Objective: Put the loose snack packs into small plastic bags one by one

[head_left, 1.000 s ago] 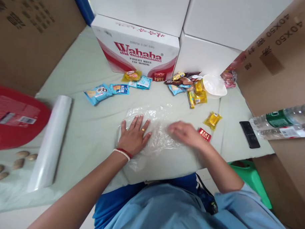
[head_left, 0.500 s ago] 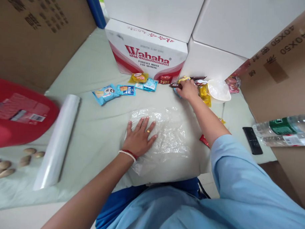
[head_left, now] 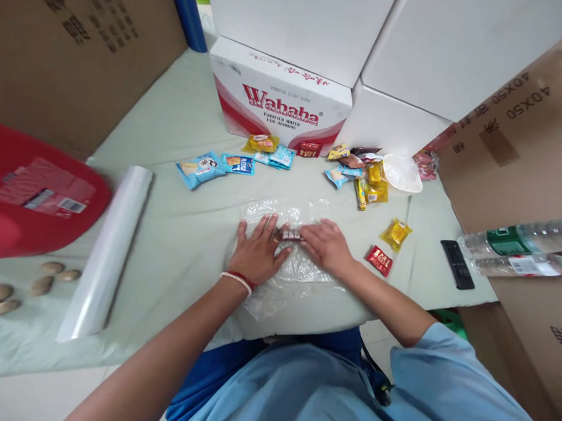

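Dark brown snack packet (head_left: 290, 235) is mid-frame on wrinkled clear plastic film (head_left: 306, 270), between the hands. Left hand (head_left: 255, 252): flat, fingers spread on the film, beside the packet's left end. Right hand (head_left: 326, 246): fingers over the packet's right end; can't tell if pinching or just pressing. Risk: film looks thin, so if the left lifts or the right drags, it could bunch and shift the packet. Sideways sweep could knock the red packet (head_left: 379, 260), right of centre.
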Motion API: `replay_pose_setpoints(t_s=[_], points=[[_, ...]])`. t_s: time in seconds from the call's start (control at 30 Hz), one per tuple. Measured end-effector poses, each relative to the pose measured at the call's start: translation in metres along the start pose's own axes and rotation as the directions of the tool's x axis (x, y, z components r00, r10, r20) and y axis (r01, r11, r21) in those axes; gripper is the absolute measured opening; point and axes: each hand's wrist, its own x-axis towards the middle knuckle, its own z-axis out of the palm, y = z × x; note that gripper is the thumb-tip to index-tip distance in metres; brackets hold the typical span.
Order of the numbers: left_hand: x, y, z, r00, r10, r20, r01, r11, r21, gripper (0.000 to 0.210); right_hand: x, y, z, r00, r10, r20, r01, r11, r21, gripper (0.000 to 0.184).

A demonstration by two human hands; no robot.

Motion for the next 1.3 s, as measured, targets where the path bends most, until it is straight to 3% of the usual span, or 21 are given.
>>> replay_pose_setpoints(t_s=[0.17, 0.27, 0.4, 0.57, 0.73, 0.93, 1.03, 1.1, 1.17, 1.23, 1.3], points=[[0.000, -0.003, -0.001, 1.000, 0.008, 0.000, -0.008, 0.999, -0.032, 0.065, -0.039, -0.008, 0.024, 0.999, -0.025, -0.027, 0.026, 0.997, 0.066, 0.037], [-0.001, -0.009, -0.007, 1.000, 0.011, -0.002, -0.012, 0.998, -0.062, 0.071, -0.039, 0.000, 0.025, 1.000, -0.016, -0.026, 0.020, 0.986, 0.165, 0.037], [-0.008, -0.023, -0.013, 0.999, 0.021, -0.037, -0.022, 1.000, -0.018, 0.063, -0.034, 0.004, 0.024, 1.000, -0.006, -0.009, 0.008, 0.964, 0.265, 0.038], [-0.020, -0.037, -0.013, 0.997, -0.077, -0.007, 0.077, 0.996, 0.033, 0.062, -0.033, 0.015, 0.011, 1.000, 0.027, 0.009, -0.029, 0.945, 0.327, 0.040], [-0.021, -0.038, -0.015, 0.998, -0.064, 0.026, 0.063, 0.997, 0.051, 0.067, -0.022, 0.028, -0.012, 0.996, 0.075, -0.047, -0.053, 0.929, 0.365, 0.037], [-0.020, -0.039, -0.018, 0.997, -0.066, 0.029, 0.065, 0.997, 0.029, 0.061, -0.002, 0.005, -0.007, 0.982, -0.127, 0.142, 0.067, 0.928, 0.366, 0.033], [-0.019, -0.040, -0.016, 0.998, -0.066, 0.011, 0.065, 0.997, 0.032, 0.060, 0.012, 0.018, -0.015, 0.951, -0.188, 0.247, 0.085, 0.923, 0.376, 0.036], [-0.019, -0.039, -0.014, 0.998, -0.060, 0.004, 0.060, 0.998, 0.033, 0.060, 0.030, 0.048, -0.032, 0.964, -0.076, 0.256, -0.002, 0.956, 0.292, 0.035], [-0.018, -0.039, -0.013, 0.998, -0.060, 0.005, 0.060, 0.998, 0.035, 0.060, 0.058, 0.092, -0.054, 0.965, 0.226, 0.136, -0.235, 0.970, 0.053, 0.033], [-0.018, -0.038, -0.013, 0.998, -0.066, 0.009, 0.065, 0.997, 0.038, 0.060, 0.089, 0.141, -0.076, 0.851, 0.511, -0.120, -0.525, 0.823, -0.218, 0.032], [-0.018, -0.038, -0.013, 0.998, -0.068, 0.006, 0.068, 0.997, 0.041, 0.059, 0.117, 0.187, -0.090, 0.790, 0.571, -0.222, -0.613, 0.744, -0.268, 0.040]])
